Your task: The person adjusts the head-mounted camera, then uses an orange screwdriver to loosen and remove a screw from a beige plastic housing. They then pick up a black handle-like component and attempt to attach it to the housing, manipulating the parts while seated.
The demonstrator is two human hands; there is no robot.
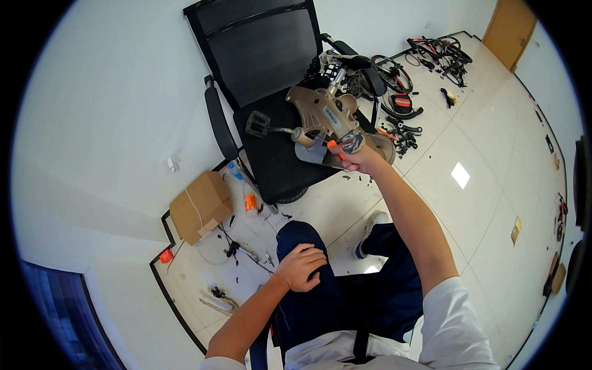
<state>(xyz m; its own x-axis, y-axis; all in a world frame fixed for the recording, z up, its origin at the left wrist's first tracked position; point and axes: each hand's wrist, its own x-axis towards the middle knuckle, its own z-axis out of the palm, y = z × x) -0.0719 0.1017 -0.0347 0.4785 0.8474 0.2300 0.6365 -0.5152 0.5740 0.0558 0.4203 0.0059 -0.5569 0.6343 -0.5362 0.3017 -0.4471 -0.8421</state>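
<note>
A bronze-coloured bicycle frame part lies on the seat of a black office chair. A black pedal sticks out from its left side on a short crank. My right hand reaches out to the frame's near end and is closed on an orange-handled tool. The tool's front end lies close to the frame beside the crank; its exact kind is hard to make out. My left hand rests on my left knee, holding nothing, with its fingers laid loosely over the trousers.
A cardboard box stands by the left wall, with an orange-labelled bottle near it. Cables and small parts lie on the floor there. Beyond the chair are a wheel, loose black parts and a heap of bicycle parts.
</note>
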